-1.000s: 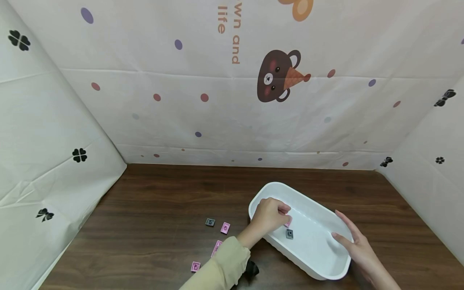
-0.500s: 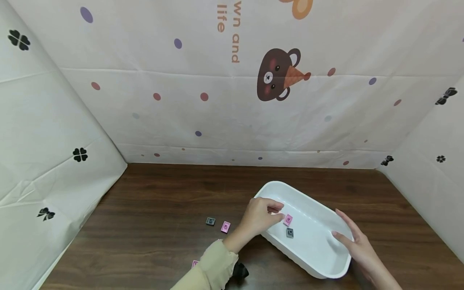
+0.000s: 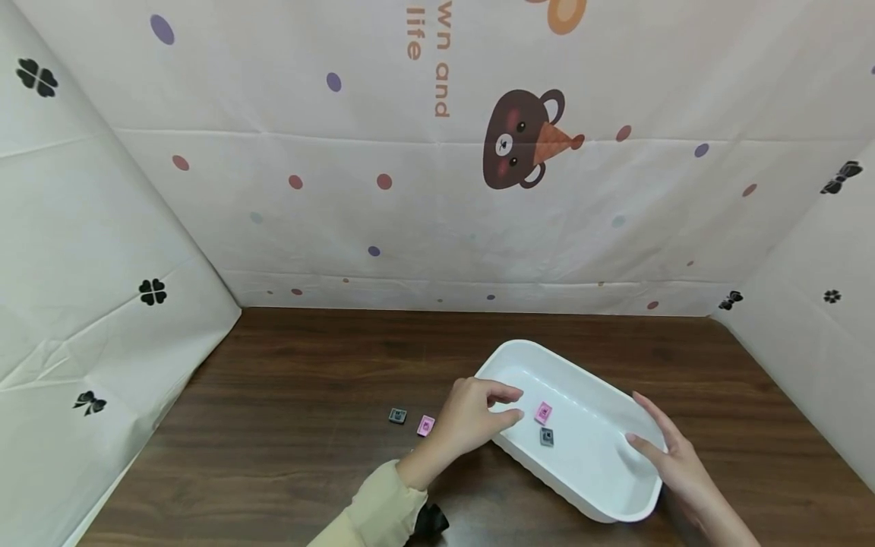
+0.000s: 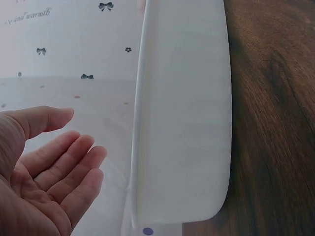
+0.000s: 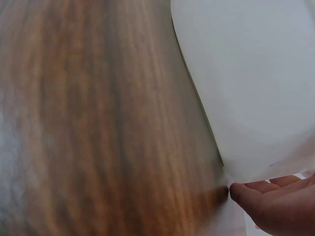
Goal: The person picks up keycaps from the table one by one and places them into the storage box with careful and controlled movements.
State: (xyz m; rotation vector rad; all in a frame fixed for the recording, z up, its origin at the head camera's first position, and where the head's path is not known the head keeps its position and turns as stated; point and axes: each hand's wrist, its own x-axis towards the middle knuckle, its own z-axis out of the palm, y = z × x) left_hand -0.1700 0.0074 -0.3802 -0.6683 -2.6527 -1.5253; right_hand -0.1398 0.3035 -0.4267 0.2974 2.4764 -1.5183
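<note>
My left hand (image 3: pixel 475 414) hovers over the left rim of a white plastic tray (image 3: pixel 601 513). Thumb and fingers are parted with nothing between them; the left wrist view shows the bare palm and loosely bent fingers (image 4: pixel 74 164) beside the tray wall (image 4: pixel 189 108). At the tray's right end my right hand (image 3: pixel 673 463) grips the rim, thumb on the inside. On the tray floor lie a small pink tile (image 3: pixel 543 412) and, just below it, a small dark grey tile (image 3: pixel 547 437), both with a printed mark too small to read.
Left of the tray, another grey tile (image 3: pixel 397 415) and a pink tile (image 3: pixel 426 425) lie on the brown wooden table (image 3: pixel 294 380). Printed white cloth (image 3: pixel 424 220) walls the table at the back and sides. A black object (image 3: pixel 431 521) shows by the left sleeve.
My left hand has let go of the pink tile inside the tray and drawn back leftward, its fingers spreading. The left sleeve now covers pink tiles nearer the front. The right hand stays put.
</note>
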